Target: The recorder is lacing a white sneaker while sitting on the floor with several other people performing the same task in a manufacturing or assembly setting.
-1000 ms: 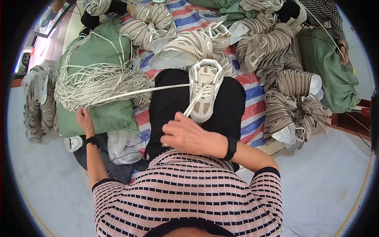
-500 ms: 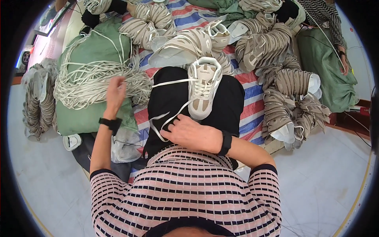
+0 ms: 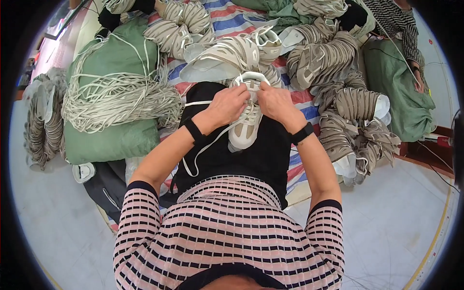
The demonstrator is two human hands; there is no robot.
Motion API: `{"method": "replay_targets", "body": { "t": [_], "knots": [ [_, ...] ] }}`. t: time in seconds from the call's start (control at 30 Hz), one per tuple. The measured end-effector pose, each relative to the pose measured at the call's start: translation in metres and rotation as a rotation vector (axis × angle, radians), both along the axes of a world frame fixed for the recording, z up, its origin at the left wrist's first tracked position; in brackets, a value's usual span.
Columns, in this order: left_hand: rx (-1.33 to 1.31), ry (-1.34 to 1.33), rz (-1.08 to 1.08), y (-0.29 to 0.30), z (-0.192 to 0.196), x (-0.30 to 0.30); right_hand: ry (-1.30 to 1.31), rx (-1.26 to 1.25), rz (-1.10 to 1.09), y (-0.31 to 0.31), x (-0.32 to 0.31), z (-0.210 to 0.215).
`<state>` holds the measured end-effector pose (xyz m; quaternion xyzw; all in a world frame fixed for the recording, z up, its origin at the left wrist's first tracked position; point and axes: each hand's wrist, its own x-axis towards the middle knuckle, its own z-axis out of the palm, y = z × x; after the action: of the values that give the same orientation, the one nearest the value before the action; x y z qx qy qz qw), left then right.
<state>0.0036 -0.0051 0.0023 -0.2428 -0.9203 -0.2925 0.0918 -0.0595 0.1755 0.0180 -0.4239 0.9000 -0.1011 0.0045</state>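
On my lap, over black fabric point(image 3: 215, 159), lies a beige and white sneaker upper point(image 3: 243, 135) with its toe toward me. A cream shoelace point(image 3: 197, 153) is threaded across its front; one loose part loops down to the left and another trails out past my wrist. My left hand point(image 3: 229, 104) is closed at the left side of the lacing near the tongue. Opposite it, my right hand point(image 3: 277, 103) pinches the right edge by the upper eyelets. The fingers hide the tongue's middle and any lace ends between them.
A bundle of cream laces point(image 3: 121, 104) lies on a green sack point(image 3: 111, 145) at left. Stacked sneaker uppers point(image 3: 333, 53) stand ahead and to the right on a striped sheet point(image 3: 302, 101). At far right, another person's hand point(image 3: 419, 86) rests by a second green sack point(image 3: 403, 96).
My left hand has come from beside the lace bundle to the upper. My right hand has left the loose lace near my waist and moved up to the upper's right side.
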Motion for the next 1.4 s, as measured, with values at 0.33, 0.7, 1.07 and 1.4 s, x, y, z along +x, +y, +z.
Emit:
{"method": "replay_targets", "body": {
  "t": [0.33,0.7,1.07,1.4],
  "knots": [
    [-0.141,-0.202,0.014,0.000,0.007,-0.010,-0.572,-0.035,-0.151,0.009,-0.017,-0.030],
    [-0.144,0.001,-0.058,0.001,0.001,-0.013,-0.874,-0.401,-0.143,0.019,-0.013,-0.017],
    [-0.483,0.333,-0.442,-0.030,0.010,-0.017,-0.285,-0.324,-0.367,-0.006,0.030,-0.021],
    [-0.415,0.240,0.011,-0.086,-0.003,0.008,-0.632,-0.707,-0.262,0.011,0.024,-0.033]
  ]
}}
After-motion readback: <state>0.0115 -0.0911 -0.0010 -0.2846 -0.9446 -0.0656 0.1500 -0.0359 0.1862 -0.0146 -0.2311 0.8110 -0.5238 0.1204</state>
